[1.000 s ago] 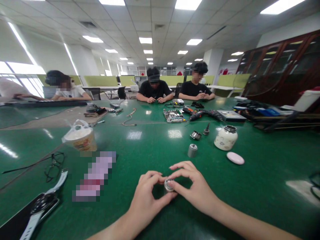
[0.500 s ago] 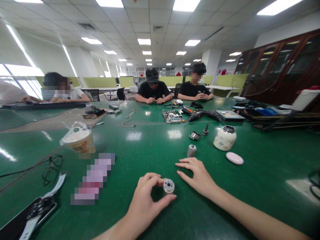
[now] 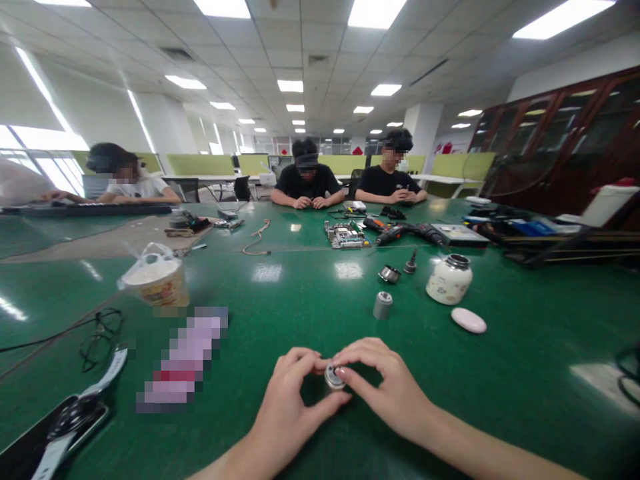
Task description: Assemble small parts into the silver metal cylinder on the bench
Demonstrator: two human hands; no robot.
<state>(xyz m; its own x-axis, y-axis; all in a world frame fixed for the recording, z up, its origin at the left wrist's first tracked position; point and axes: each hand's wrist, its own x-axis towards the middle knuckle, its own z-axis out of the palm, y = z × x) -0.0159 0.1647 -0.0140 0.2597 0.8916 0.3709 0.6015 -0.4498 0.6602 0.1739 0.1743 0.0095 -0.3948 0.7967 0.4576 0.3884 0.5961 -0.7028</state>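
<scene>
In front of me a small silvery metal cylinder (image 3: 335, 383) stands upright, its round end facing up. My left hand (image 3: 295, 393) curls around it from the left, with the index finger at its far side and the thumb at its near side. Over its top, my right hand (image 3: 383, 377) has thumb and fingertips drawn together in a pinch, touching the top face. Whatever lies between those fingertips is too small or hidden to make out. A second grey metal cylinder (image 3: 383, 305) stands on the green table (image 3: 280, 300) just beyond my right hand.
Farther right are a metal ring-shaped part (image 3: 389, 274), a dark geared part (image 3: 411, 263), a cream jar (image 3: 449, 280) and its pale lid (image 3: 469, 320). A circuit board (image 3: 346, 235) and power drills (image 3: 393, 233) lie beyond. Leftward are a bagged tub (image 3: 159, 283) and a watch (image 3: 75, 420). Several people sit across.
My right hand has moved left and toward me, from beside the second cylinder onto the top of the one in my left hand. The left hand has stayed nearly still.
</scene>
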